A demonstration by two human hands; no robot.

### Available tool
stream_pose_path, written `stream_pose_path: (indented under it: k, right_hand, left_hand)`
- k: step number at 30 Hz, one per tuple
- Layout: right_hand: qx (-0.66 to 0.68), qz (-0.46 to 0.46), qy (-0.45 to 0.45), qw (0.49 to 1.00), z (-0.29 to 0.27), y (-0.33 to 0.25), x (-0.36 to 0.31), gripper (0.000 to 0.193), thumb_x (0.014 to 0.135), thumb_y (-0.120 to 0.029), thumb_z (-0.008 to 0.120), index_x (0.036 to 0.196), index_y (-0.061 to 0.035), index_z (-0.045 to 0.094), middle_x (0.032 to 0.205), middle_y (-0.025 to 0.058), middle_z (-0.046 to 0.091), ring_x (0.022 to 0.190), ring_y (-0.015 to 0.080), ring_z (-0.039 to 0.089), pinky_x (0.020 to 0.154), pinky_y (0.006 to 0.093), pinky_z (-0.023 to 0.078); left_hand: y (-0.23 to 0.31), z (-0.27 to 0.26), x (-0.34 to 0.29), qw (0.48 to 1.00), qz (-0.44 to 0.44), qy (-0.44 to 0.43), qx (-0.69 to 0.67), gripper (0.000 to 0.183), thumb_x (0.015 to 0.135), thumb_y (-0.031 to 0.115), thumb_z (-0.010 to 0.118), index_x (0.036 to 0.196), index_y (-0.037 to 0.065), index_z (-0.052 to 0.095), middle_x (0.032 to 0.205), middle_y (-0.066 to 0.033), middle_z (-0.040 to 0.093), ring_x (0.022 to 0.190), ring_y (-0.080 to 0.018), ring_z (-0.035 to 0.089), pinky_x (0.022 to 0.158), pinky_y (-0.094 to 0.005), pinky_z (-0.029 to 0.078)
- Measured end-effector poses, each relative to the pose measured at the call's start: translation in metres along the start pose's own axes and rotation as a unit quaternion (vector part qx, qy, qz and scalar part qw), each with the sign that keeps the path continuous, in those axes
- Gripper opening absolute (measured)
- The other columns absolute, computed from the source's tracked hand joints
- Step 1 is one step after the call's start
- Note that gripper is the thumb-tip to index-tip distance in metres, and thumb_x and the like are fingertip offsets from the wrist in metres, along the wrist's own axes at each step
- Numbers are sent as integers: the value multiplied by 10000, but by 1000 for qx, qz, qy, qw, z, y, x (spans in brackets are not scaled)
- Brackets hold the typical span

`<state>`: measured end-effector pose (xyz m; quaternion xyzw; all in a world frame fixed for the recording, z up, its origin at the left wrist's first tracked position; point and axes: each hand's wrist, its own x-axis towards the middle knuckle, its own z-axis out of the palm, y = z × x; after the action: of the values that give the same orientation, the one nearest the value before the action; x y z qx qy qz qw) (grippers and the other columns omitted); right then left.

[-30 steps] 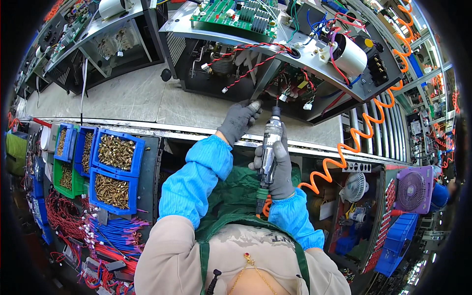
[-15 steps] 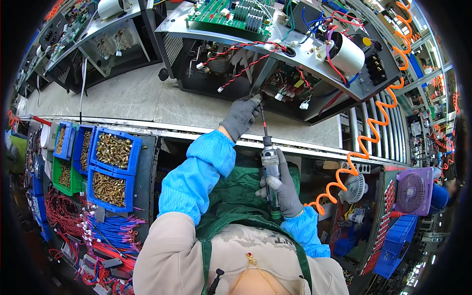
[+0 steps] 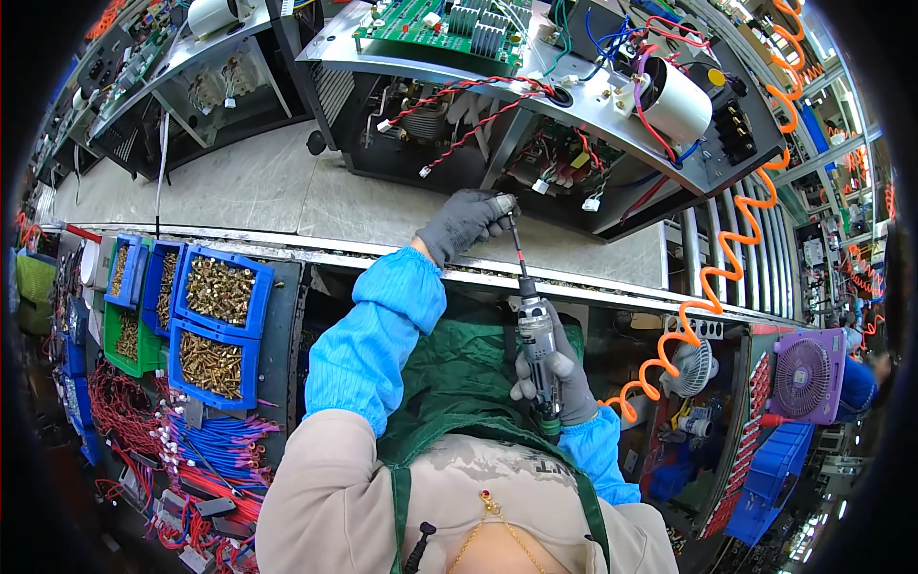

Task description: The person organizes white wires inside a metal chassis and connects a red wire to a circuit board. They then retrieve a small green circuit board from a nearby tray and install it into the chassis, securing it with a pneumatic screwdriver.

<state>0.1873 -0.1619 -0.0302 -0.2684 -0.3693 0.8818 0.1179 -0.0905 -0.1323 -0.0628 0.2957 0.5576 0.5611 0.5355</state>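
My right hand [image 3: 572, 387], in a grey glove, is wrapped round the silver body of an air screwdriver [image 3: 537, 337]. Its long thin bit points away from me toward an open metal chassis [image 3: 392, 67]. At the bit's tip, the gloved fingers of my left hand [image 3: 464, 225] are pinched together, just short of the chassis's lower front edge. Whatever they may hold there is too small to make out. Red twisted wires [image 3: 478, 136] with white plugs hang from the chassis front, and a green circuit board [image 3: 430, 33] lies on top of it.
Blue bins [image 3: 220, 292] of brass-coloured screws stand at left, beside a green bin [image 3: 129, 356]. Bundles of blue and red wires [image 3: 215, 454] lie nearer me. An orange coiled hose [image 3: 703, 277] hangs at right, with a purple fan [image 3: 803, 375] beyond. Another chassis [image 3: 220, 91] stands far left.
My left fingertips and the bit's tip have drawn back a little from the chassis edge toward me. The screwdriver has shifted slightly right and nearer to my body.
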Motion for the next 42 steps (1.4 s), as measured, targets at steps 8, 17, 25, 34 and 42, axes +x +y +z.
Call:
stream_pose_path:
  k: [8, 17, 25, 34, 42]
  right_hand:
    - [-154, 4, 77, 985, 4, -5, 4, 1054, 680, -411, 733, 1482, -189, 87, 877, 123, 563, 546, 162, 581, 574, 329, 571]
    - [-95, 1, 51, 994, 0, -6, 4, 1014, 718, -370, 696, 1488, -187, 61, 849, 122, 538, 548, 152, 571, 566, 315, 558]
    - [-133, -53, 106, 984, 1, -14, 22, 919, 763, -333, 639, 1485, -197, 86, 831, 106, 529, 565, 144, 564, 565, 319, 564]
    - [-52, -61, 60, 995, -5, -15, 30, 927, 759, -319, 654, 1485, -194, 90, 844, 107, 541, 568, 150, 567, 560, 329, 564]
    - [-322, -79, 166, 929, -3, -19, 39, 917, 740, -279, 653, 1484, -188, 123, 889, 92, 534, 589, 147, 564, 569, 303, 557]
  left_hand:
    - [-3, 0, 5, 999, -12, 10, 47, 328, 897, 366, 592, 908, 46, 662, 723, 17, 618, 599, -37, 511, 511, -186, 396]
    - [-12, -3, 7, 998, 11, 1, 54, 370, 879, 380, 617, 975, 25, 659, 742, 11, 610, 627, -35, 492, 544, -193, 395]
    - [-21, 31, 28, 856, 245, 229, 394, 291, 832, 266, 575, 1097, 158, 622, 859, -155, 656, 783, -333, 625, 679, -430, 492]
    - [-22, 38, 36, 855, 242, 264, 374, 246, 799, 217, 586, 1032, 167, 651, 904, -144, 657, 845, -346, 620, 734, -431, 492]
    - [-26, 45, 43, 855, 230, 293, 360, 204, 815, 241, 586, 997, 180, 654, 854, -133, 656, 823, -350, 619, 723, -442, 491]
